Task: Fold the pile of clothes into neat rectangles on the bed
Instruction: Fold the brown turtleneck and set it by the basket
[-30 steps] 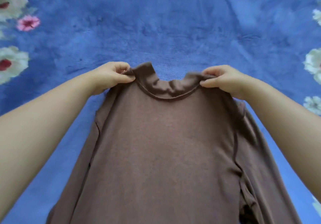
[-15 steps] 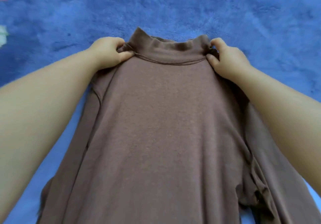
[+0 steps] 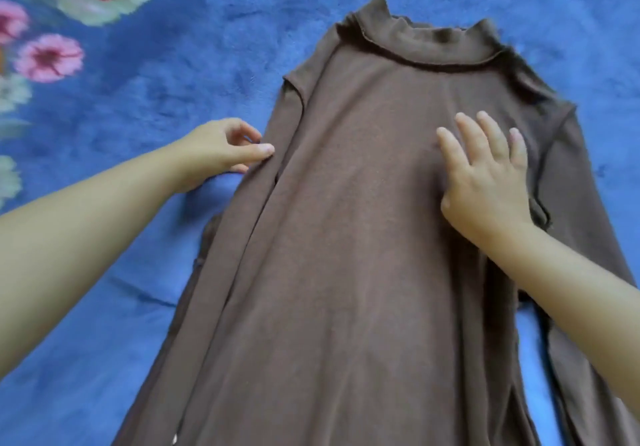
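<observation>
Pinching the left sleeve edge of the brown long-sleeved mock-neck knit top with my left hand; right hand released, flat on its chest. Top lies spread on the blue floral plush bed cover.

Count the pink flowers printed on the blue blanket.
2: one pink flower at the left edge, cut off; another pink flower just below it. The brown shirt may hide more.

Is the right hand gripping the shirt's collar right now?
No. The right hand lies flat with straight fingers on the chest of the brown shirt, well below the collar.
</observation>
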A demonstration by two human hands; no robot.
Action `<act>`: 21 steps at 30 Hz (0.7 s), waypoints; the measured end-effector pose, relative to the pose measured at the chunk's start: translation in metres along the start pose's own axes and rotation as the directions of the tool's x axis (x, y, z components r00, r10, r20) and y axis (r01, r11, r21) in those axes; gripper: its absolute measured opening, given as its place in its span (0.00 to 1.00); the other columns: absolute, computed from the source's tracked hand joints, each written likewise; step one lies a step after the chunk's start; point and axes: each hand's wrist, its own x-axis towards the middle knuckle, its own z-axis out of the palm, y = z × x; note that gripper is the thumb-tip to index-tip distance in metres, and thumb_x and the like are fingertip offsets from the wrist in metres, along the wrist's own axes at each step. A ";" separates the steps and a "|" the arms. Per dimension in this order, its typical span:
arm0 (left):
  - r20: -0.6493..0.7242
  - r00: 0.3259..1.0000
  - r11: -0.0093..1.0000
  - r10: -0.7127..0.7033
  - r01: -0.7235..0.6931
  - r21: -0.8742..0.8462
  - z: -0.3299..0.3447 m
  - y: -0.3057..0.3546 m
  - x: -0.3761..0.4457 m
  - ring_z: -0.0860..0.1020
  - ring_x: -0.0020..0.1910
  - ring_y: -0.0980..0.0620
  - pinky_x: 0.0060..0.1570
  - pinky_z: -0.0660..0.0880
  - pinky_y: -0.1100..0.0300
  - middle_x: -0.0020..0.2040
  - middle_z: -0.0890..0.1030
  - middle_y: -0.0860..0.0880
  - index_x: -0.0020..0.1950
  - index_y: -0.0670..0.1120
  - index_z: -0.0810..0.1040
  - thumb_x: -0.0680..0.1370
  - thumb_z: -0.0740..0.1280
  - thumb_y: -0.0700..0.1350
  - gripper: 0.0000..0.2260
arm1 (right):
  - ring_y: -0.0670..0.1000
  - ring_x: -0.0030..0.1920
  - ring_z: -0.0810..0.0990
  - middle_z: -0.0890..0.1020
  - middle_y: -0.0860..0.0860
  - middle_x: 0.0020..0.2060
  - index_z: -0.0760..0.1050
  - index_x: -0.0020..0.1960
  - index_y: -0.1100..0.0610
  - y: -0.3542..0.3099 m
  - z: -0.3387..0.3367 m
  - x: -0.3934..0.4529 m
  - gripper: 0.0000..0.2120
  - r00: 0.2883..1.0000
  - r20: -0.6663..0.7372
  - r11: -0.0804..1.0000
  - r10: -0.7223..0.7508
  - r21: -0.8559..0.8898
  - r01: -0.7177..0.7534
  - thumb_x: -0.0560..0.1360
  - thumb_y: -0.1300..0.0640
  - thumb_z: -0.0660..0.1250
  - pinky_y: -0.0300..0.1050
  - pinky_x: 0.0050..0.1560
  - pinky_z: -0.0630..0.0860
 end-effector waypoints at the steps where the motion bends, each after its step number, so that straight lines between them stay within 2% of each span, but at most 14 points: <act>1: 0.073 0.996 0.998 -0.058 0.056 0.028 -0.002 -0.006 -0.014 0.76 0.36 0.64 0.36 0.75 0.73 0.41 0.78 0.54 0.45 0.49 0.75 0.69 0.74 0.54 0.13 | 0.68 0.63 0.70 0.73 0.66 0.62 0.71 0.62 0.65 -0.015 -0.003 -0.004 0.26 0.999 -0.042 0.999 -0.023 0.032 0.024 0.65 0.64 0.54 0.71 0.59 0.64; 3: 0.169 0.978 0.990 -0.124 0.109 0.092 0.000 -0.020 -0.036 0.74 0.30 0.64 0.31 0.70 0.74 0.35 0.77 0.55 0.41 0.46 0.76 0.72 0.72 0.52 0.10 | 0.67 0.63 0.72 0.74 0.66 0.62 0.71 0.64 0.64 -0.050 -0.007 -0.014 0.25 0.998 -0.067 0.994 -0.023 0.109 0.030 0.68 0.59 0.53 0.70 0.58 0.65; 5: 0.155 0.983 0.993 -0.097 0.086 0.075 0.005 -0.033 -0.047 0.69 0.27 0.60 0.25 0.64 0.72 0.32 0.75 0.55 0.40 0.44 0.76 0.77 0.65 0.47 0.09 | 0.67 0.66 0.69 0.71 0.65 0.65 0.69 0.67 0.63 -0.086 -0.006 -0.026 0.27 0.999 0.030 0.981 -0.026 0.194 0.019 0.72 0.53 0.52 0.70 0.61 0.62; 8: -0.031 0.998 0.996 -0.059 0.056 -0.072 0.009 -0.054 -0.051 0.67 0.33 0.52 0.32 0.63 0.63 0.35 0.72 0.47 0.42 0.40 0.75 0.81 0.59 0.49 0.15 | 0.59 0.75 0.51 0.54 0.57 0.75 0.54 0.76 0.53 -0.123 0.003 -0.049 0.36 0.948 0.316 0.987 -0.041 0.163 -0.012 0.70 0.42 0.36 0.63 0.70 0.46; 10: -0.232 0.972 0.996 -0.029 0.009 -0.091 0.010 -0.055 -0.053 0.63 0.37 0.49 0.33 0.59 0.58 0.39 0.69 0.45 0.43 0.43 0.73 0.81 0.57 0.49 0.13 | 0.53 0.75 0.41 0.45 0.51 0.76 0.44 0.76 0.48 -0.127 0.010 -0.060 0.40 0.915 0.404 0.994 -0.002 0.104 -0.044 0.66 0.40 0.28 0.57 0.71 0.37; 12: -0.457 0.889 1.000 -0.022 0.017 -0.016 0.001 -0.050 -0.054 0.64 0.40 0.49 0.36 0.61 0.55 0.40 0.67 0.44 0.39 0.44 0.68 0.82 0.54 0.47 0.14 | 0.52 0.75 0.40 0.43 0.50 0.76 0.43 0.76 0.47 -0.125 0.012 -0.061 0.40 0.918 0.396 0.994 0.031 0.086 -0.071 0.65 0.40 0.27 0.55 0.71 0.35; 14: -0.625 0.780 0.994 -0.037 0.094 0.058 -0.015 -0.044 -0.055 0.63 0.43 0.50 0.37 0.57 0.58 0.39 0.66 0.46 0.35 0.43 0.61 0.83 0.50 0.46 0.17 | 0.52 0.75 0.40 0.43 0.50 0.76 0.44 0.76 0.47 -0.125 0.011 -0.060 0.38 0.914 0.405 0.994 0.040 0.073 -0.076 0.67 0.39 0.29 0.56 0.71 0.36; 15: -0.651 0.758 0.988 -0.020 0.114 0.103 -0.024 -0.042 -0.056 0.63 0.44 0.50 0.36 0.55 0.59 0.37 0.66 0.48 0.34 0.44 0.59 0.83 0.49 0.46 0.17 | 0.52 0.75 0.40 0.43 0.50 0.76 0.44 0.76 0.48 -0.127 0.011 -0.060 0.37 0.909 0.415 0.995 0.041 0.061 -0.073 0.68 0.40 0.29 0.56 0.71 0.36; 16: -0.644 0.765 0.979 0.011 0.122 0.162 -0.034 -0.040 -0.054 0.64 0.44 0.48 0.35 0.54 0.59 0.37 0.67 0.48 0.33 0.45 0.57 0.83 0.49 0.46 0.18 | 0.52 0.75 0.40 0.43 0.50 0.76 0.44 0.76 0.48 -0.129 0.011 -0.061 0.38 0.905 0.424 0.997 0.044 0.045 -0.069 0.67 0.40 0.28 0.56 0.71 0.36; 18: -0.604 0.785 0.935 0.140 0.095 0.340 -0.052 -0.037 -0.047 0.69 0.48 0.40 0.40 0.58 0.55 0.45 0.73 0.38 0.33 0.45 0.57 0.83 0.51 0.45 0.18 | 0.52 0.75 0.39 0.42 0.50 0.76 0.42 0.76 0.48 -0.133 0.010 -0.061 0.40 0.895 0.444 0.998 0.042 0.025 -0.059 0.65 0.40 0.26 0.57 0.71 0.36; 19: -0.583 0.788 0.904 0.200 0.081 0.420 -0.060 -0.033 -0.041 0.70 0.52 0.38 0.45 0.59 0.52 0.50 0.74 0.34 0.34 0.43 0.60 0.83 0.51 0.45 0.17 | 0.52 0.75 0.39 0.42 0.50 0.76 0.42 0.76 0.48 -0.133 0.010 -0.061 0.41 0.892 0.450 0.998 0.044 0.014 -0.056 0.64 0.40 0.25 0.57 0.71 0.36; 21: -0.537 0.797 0.848 0.277 0.059 0.526 -0.071 -0.027 -0.030 0.71 0.55 0.36 0.47 0.64 0.51 0.55 0.74 0.33 0.41 0.39 0.68 0.82 0.53 0.45 0.14 | 0.52 0.75 0.39 0.41 0.50 0.76 0.41 0.76 0.48 -0.133 0.011 -0.059 0.41 0.884 0.466 0.998 0.049 -0.001 -0.055 0.64 0.40 0.25 0.57 0.71 0.37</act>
